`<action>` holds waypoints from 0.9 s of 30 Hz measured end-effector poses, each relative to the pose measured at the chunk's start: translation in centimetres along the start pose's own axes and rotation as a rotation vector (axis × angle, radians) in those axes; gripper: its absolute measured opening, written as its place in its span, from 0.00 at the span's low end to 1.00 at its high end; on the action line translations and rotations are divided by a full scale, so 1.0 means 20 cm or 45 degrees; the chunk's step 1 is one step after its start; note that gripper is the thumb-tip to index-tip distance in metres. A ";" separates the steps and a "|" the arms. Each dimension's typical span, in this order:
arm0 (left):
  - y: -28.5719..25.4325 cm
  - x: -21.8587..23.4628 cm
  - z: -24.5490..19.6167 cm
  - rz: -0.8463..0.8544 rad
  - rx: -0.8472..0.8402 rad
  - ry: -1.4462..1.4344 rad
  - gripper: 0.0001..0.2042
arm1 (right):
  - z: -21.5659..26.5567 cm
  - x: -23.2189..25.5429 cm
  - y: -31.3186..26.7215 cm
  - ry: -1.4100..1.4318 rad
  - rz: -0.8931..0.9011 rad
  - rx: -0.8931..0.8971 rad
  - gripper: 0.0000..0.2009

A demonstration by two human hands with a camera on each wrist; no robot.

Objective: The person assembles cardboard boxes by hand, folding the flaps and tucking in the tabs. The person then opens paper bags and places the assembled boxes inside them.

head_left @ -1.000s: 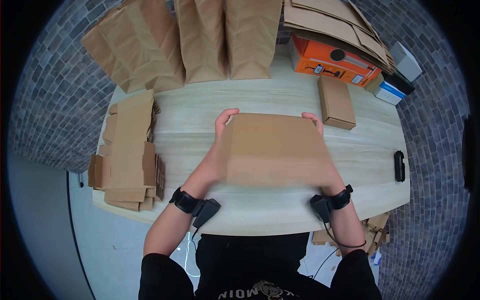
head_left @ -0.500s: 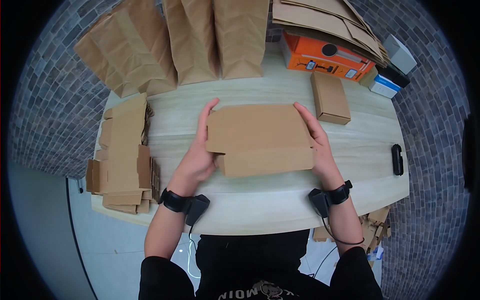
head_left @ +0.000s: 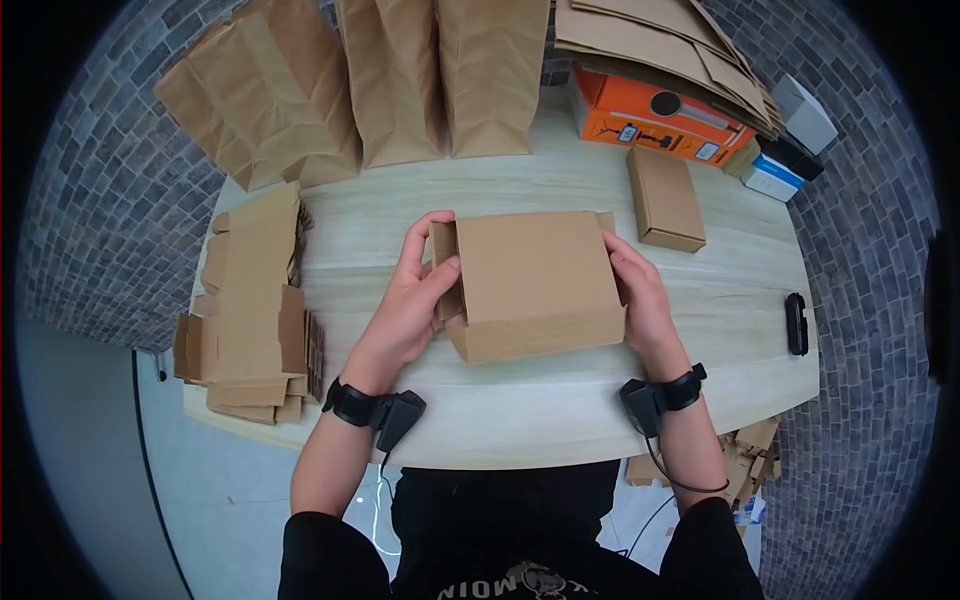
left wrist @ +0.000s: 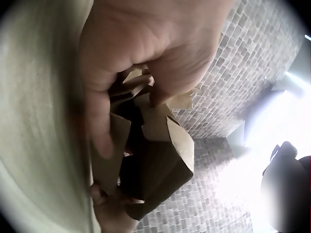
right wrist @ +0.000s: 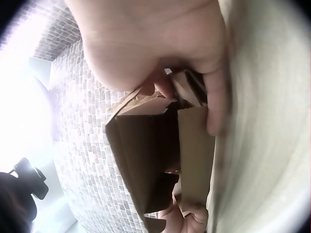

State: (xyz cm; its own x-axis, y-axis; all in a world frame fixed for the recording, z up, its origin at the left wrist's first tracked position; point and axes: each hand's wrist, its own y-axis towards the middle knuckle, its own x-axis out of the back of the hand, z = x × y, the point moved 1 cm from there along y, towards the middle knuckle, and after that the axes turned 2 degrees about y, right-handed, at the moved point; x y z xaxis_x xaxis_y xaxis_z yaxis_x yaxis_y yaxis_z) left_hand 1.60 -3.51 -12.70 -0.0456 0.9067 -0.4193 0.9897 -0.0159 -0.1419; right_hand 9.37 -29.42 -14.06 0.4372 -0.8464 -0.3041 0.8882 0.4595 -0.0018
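A partly folded brown cardboard box (head_left: 535,270) is held between both hands over the middle of the table, its broad panel facing up and a front flap (head_left: 545,338) slanting toward the person. My left hand (head_left: 405,310) grips the left end, thumb on the side flap (head_left: 445,270) and fingers around its far edge. At the right end, my right hand (head_left: 645,305) holds the box with fingers bent along the side. Both wrist views show the box's open, dark inside, with loose flaps (right wrist: 196,153) between its panels.
Flattened cardboard boxes (head_left: 255,290) are stacked at the table's left. Paper bags (head_left: 395,90) stand along the back. A closed brown box (head_left: 667,200) lies at the right, before an orange box (head_left: 650,125) with flat cardboard on top. A black object (head_left: 796,325) lies near the right edge.
The box was tilted and blurred, then came level. Its left side flap now stands out and its front flap has bent down. The left thumb has moved onto the side flap.
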 end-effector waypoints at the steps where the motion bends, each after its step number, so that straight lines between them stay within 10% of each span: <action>1: 0.00 0.00 0.00 0.006 0.014 -0.003 0.21 | 0.00 -0.01 0.00 -0.024 -0.006 -0.011 0.24; 6: -0.01 0.01 -0.01 0.126 0.117 -0.011 0.26 | -0.01 -0.05 -0.02 -0.358 -0.068 0.037 0.23; 8: -0.01 -0.02 0.01 0.026 0.092 0.587 0.31 | -0.02 -0.06 -0.03 -0.537 -0.079 0.121 0.23; 13: -0.01 -0.09 0.05 0.140 -0.270 0.501 0.35 | 0.00 -0.08 -0.05 -0.910 -0.106 0.369 0.25; 23: 0.02 -0.01 0.07 -0.096 -0.291 0.457 0.32 | 0.02 -0.09 -0.05 -0.424 0.141 0.121 0.36; 27: 0.02 0.02 0.05 -0.129 -0.225 0.219 0.31 | 0.04 -0.12 -0.06 -0.593 0.368 0.373 0.44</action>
State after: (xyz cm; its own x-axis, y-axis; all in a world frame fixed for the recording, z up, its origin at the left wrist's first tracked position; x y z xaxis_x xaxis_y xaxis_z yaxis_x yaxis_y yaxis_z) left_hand 1.82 -3.49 -13.84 -0.1369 0.9585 -0.2502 0.9903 0.1388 -0.0100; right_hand 7.44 -28.15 -12.63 0.6228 -0.7578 0.1945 0.6977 0.6505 0.3001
